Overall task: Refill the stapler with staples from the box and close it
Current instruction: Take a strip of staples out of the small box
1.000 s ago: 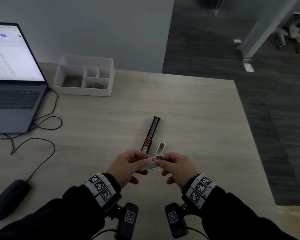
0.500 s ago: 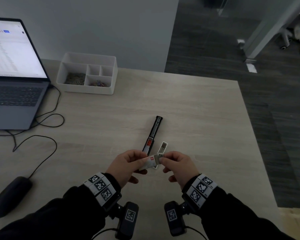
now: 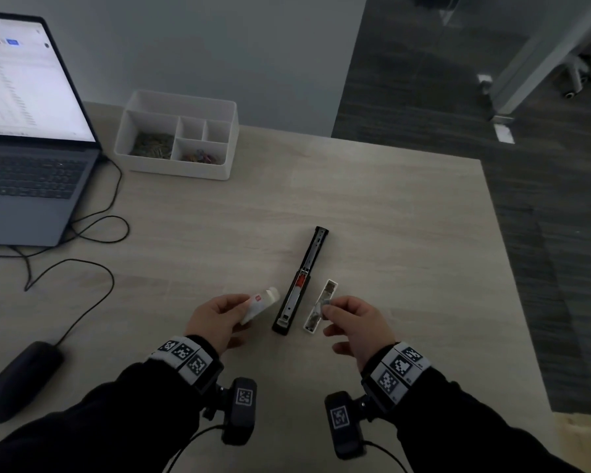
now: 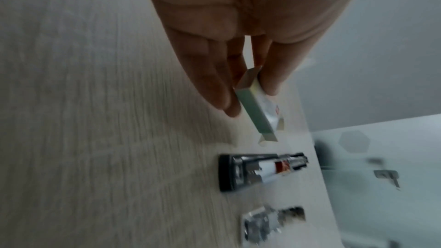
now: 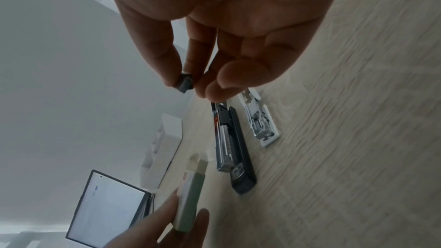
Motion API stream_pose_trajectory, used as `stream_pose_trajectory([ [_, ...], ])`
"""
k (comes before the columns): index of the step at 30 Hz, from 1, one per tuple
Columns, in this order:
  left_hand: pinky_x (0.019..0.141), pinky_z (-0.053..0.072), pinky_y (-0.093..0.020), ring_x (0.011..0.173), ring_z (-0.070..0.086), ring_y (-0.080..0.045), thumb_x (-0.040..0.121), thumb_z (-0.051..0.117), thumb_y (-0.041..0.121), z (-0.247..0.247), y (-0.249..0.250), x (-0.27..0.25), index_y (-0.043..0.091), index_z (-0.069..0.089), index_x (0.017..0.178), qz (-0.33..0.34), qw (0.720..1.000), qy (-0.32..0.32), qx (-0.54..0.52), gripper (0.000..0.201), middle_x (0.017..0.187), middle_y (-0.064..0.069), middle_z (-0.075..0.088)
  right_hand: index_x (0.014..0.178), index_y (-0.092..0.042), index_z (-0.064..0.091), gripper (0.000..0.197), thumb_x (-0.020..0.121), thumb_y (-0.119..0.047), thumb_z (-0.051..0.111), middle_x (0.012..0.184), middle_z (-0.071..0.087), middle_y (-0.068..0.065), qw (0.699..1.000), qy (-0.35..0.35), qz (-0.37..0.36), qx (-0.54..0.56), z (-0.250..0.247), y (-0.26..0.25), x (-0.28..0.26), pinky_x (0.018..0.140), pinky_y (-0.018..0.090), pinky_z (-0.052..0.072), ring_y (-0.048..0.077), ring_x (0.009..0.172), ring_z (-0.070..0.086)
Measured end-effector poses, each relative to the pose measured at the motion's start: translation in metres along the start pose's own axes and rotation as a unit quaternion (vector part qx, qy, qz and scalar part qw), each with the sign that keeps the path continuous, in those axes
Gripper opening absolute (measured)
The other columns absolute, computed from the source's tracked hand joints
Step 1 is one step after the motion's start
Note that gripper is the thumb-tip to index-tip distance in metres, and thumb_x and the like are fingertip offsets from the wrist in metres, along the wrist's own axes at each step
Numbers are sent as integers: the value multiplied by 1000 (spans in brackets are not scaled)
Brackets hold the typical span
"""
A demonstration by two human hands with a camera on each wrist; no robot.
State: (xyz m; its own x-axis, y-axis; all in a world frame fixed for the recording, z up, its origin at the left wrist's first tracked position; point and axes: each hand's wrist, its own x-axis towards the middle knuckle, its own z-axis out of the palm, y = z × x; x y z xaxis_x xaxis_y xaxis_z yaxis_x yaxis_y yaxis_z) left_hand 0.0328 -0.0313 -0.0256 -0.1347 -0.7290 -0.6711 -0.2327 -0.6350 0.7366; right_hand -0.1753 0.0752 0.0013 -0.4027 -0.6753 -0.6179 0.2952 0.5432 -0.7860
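Opened stapler (image 3: 301,285) lies between hands — left (image 3: 215,320) grips box (image 3: 260,303), right (image 3: 357,322) pinches staples (image 5: 185,83).

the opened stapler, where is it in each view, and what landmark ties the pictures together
Head: opened stapler at centre, between the hands.
Left wrist: lower centre, below the staple box.
Right wrist: centre, right of the staple box.
Shared landmark: the white tray of staples beside it.

Stapler (image 3: 301,285) left of tray (image 3: 319,307)
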Motion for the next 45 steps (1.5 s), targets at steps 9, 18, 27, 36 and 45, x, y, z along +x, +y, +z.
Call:
stream_pose_trajectory([
  [9,81,43,-23,85,61,-15,82,71,34,-9,0,33,23,71,91,114,929,86,340,14,93,4,66,83,-18,72,2,83,-20,73,81,70,4,999,-2,5,-39,4,2,7,50,28,49,14,67,63],
  [18,74,46,-26,76,58,-14,82,69,33,0,10,21,24,68,79,148,926,83,337,9,91,0,64,89,-12,70,4,85,-14,70,85,75,10,999,-25,16,-33,6,3,5,48,25,48,14,65,65],
  [27,62,58,-27,82,72,-13,86,71,21,55,22,-35,17,74,97,28,976,-185,109,12,92,-3,76,89,-6,66,14,82,-14,75,73,69,2,997,-17,-24,-71,14,10,-9,47,26,48,11,59,62],
  [36,59,56,-30,79,75,-16,86,68,8,64,16,-37,12,73,90,-77,978,-184,-61,8,84,-6,77,89,-5,65,11,82,2,71,77,67,12,997,-34,18,67,12,13,-10,51,30,55,17,63,65],
  [45,62,55,-31,78,72,-18,93,59,15,59,15,-30,10,71,97,-73,975,-180,-104,13,84,-6,76,90,-1,63,14,83,11,66,77,68,14,979,-46,61,187,17,11,-7,53,29,60,21,63,70],
])
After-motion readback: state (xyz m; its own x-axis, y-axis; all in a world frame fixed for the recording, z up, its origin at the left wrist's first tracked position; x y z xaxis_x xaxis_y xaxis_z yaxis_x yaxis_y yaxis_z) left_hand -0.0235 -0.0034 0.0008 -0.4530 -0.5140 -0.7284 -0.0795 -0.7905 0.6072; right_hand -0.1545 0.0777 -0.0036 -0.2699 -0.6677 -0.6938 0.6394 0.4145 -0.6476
